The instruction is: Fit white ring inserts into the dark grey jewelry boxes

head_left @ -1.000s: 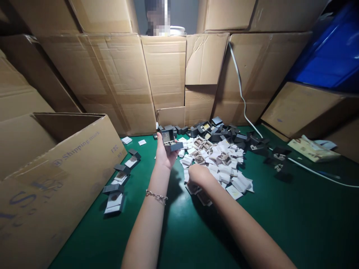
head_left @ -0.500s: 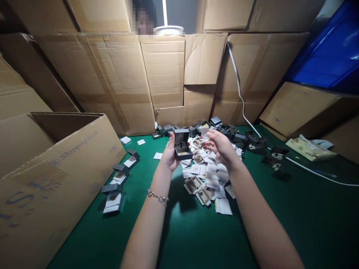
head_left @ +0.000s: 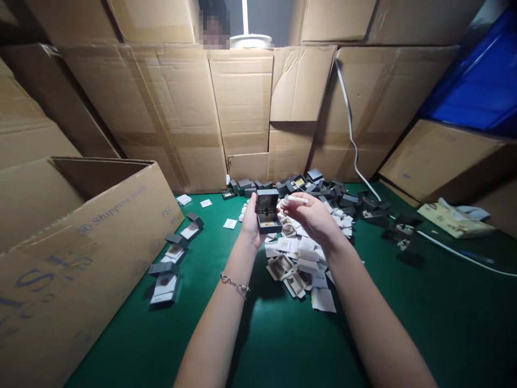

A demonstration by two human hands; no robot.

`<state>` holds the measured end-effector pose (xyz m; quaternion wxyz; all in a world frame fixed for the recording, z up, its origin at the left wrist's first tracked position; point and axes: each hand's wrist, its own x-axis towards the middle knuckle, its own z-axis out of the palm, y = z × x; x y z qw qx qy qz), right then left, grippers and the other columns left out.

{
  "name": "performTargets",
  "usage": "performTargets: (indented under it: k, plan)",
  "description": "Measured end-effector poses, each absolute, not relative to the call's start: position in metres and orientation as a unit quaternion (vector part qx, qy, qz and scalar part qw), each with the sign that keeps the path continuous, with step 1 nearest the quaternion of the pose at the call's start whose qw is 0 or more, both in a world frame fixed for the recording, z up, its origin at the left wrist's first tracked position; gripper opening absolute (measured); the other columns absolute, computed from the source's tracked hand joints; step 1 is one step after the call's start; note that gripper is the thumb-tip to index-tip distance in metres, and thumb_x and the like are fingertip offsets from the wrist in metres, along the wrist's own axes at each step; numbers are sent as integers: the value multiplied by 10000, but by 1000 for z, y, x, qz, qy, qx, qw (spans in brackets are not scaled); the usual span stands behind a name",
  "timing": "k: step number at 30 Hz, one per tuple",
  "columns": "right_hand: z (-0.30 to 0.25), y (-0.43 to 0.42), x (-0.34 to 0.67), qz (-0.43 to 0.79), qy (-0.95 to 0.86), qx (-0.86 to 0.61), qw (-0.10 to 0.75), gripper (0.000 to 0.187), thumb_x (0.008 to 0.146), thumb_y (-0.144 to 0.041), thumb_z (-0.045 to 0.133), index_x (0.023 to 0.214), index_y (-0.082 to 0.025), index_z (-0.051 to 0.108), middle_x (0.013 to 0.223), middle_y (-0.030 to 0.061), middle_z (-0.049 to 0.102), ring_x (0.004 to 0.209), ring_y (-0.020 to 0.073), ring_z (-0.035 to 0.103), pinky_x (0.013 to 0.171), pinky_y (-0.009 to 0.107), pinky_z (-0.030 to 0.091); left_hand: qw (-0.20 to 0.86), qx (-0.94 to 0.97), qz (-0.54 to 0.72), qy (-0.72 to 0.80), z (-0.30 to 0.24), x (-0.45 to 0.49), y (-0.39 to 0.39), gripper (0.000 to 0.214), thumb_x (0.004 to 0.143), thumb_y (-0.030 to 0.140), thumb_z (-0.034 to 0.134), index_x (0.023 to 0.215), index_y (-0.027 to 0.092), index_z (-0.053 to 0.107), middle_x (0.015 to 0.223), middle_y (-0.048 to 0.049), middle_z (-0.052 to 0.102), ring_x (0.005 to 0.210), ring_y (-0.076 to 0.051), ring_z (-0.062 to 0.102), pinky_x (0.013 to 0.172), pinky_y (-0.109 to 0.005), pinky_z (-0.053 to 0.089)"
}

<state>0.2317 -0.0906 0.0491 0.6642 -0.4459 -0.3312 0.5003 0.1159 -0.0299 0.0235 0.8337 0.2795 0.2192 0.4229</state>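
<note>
A small black hinged box (head_left: 268, 211) with its lid raised rests in my left hand (head_left: 251, 226), the fingers wrapped round its left side. Inside its base a pale, partly yellow bottom shows. My right hand (head_left: 313, 215), just right of the box, pinches a white folded card piece (head_left: 296, 200), tilted nearly edge-on. Under both hands lies a heap of white card inserts (head_left: 309, 250), some turned over to show grey-brown hollows. To the left, several opened black boxes with white inserts (head_left: 164, 288) stand in a slanting row.
A large open carton (head_left: 117, 231) takes up the left side. Stacked cartons (head_left: 169, 118) wall off the back, with many black boxes (head_left: 343, 196) in front. A white cable (head_left: 352, 129) runs down onto the green table (head_left: 278, 345). A tissue pack (head_left: 454, 218) lies right. Behind the cartons is a person.
My right hand has turned the white card piece from facing me to nearly edge-on and brought it closer to the black box. The view has shifted slightly.
</note>
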Motion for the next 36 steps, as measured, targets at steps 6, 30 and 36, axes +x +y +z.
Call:
performTargets:
  k: [6,30,36]
  plan:
    - [51,-94,220,465,-399,-456,646,358,504,-201,803,814,-103,655,818,49,667,739,116,600,722,229,470,762,288,545,198,28,111,-33,471,857,527,383,862,125,628,705,-48,652,615,-118,610,576,-205,494]
    - [57,-108,216,152,-651,-642,375,170,732,-22,516,754,-138,639,807,21,630,730,136,526,701,248,362,739,332,532,245,23,112,-34,374,725,508,508,896,181,568,695,1,596,607,-117,561,565,-213,459]
    - [47,-98,216,184,-648,-634,380,57,746,-100,595,749,-124,646,841,38,597,753,141,516,686,252,363,735,324,544,243,25,116,-36,308,723,446,517,819,160,582,687,7,599,604,-101,560,562,-190,451]
